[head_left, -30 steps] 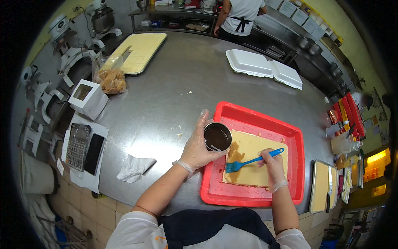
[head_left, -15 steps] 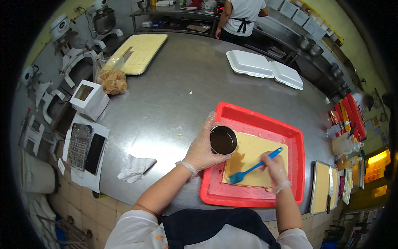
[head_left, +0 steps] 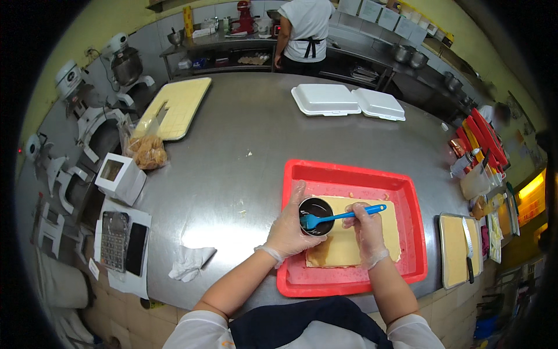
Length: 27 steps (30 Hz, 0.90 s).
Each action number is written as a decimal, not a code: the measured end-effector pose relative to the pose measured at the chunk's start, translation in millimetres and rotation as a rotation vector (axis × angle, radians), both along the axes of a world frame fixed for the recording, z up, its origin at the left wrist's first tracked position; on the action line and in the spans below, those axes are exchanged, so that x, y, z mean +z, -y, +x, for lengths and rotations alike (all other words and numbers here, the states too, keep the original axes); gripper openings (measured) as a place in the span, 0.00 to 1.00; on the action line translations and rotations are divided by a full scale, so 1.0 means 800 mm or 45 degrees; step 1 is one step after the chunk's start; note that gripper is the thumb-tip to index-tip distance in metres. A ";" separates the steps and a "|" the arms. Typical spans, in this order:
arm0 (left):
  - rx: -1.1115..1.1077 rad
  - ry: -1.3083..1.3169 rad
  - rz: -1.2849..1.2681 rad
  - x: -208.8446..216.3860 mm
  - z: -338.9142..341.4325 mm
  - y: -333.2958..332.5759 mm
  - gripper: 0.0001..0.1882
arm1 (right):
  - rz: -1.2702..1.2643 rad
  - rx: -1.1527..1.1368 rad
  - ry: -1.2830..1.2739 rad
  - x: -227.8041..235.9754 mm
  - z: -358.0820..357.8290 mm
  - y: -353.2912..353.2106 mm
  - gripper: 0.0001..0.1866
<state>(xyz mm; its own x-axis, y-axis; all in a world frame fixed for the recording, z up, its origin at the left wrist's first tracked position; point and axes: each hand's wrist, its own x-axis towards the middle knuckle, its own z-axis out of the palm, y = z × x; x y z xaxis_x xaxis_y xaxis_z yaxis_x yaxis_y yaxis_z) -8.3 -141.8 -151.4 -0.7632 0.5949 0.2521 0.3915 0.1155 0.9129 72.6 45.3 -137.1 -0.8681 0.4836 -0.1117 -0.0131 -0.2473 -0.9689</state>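
My left hand (head_left: pixel 286 230), in a clear glove, is wrapped round a round metal cup (head_left: pixel 318 230) of dark liquid. Gloved too, my right hand (head_left: pixel 367 231) grips the handle of a blue pastry brush (head_left: pixel 349 216), whose bristles are down inside the cup. Both hands are over a pale rectangular sheet of cake (head_left: pixel 372 250) lying in a red tray (head_left: pixel 415 232). A brown wet patch marks the cake's left part, just below the cup.
White foam boxes (head_left: pixel 326 100) stand at the far side of the steel table (head_left: pixel 232 151). To the left are a cake tray (head_left: pixel 186 107), a bag of brown pieces (head_left: pixel 146 152), a white box (head_left: pixel 121 177), a calculator (head_left: pixel 114 241) and a crumpled cloth (head_left: pixel 190 262). A knife (head_left: pixel 468 250) lies on another tray at right.
The brush has lifted off the cake and its bristles are now in the cup. My right hand has moved left and up, nearer the cup.
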 end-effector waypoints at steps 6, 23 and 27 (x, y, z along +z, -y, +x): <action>0.065 0.060 0.027 -0.014 -0.009 0.009 0.69 | -0.514 -0.203 -0.264 -0.042 0.003 -0.068 0.08; 0.277 0.029 0.082 -0.023 -0.027 0.045 0.71 | 0.233 -0.203 0.121 -0.054 -0.061 -0.056 0.11; 0.267 0.120 0.108 -0.021 -0.025 0.043 0.71 | 0.237 -0.246 0.083 -0.044 -0.057 -0.060 0.11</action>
<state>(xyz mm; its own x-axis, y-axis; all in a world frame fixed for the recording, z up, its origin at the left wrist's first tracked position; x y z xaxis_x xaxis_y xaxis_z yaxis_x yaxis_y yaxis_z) -28.5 -175.9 -168.2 -0.8903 0.4008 0.2162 0.2799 0.1070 0.9541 27.0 93.6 -172.5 -0.7518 0.6569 -0.0577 0.0209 -0.0637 -0.9977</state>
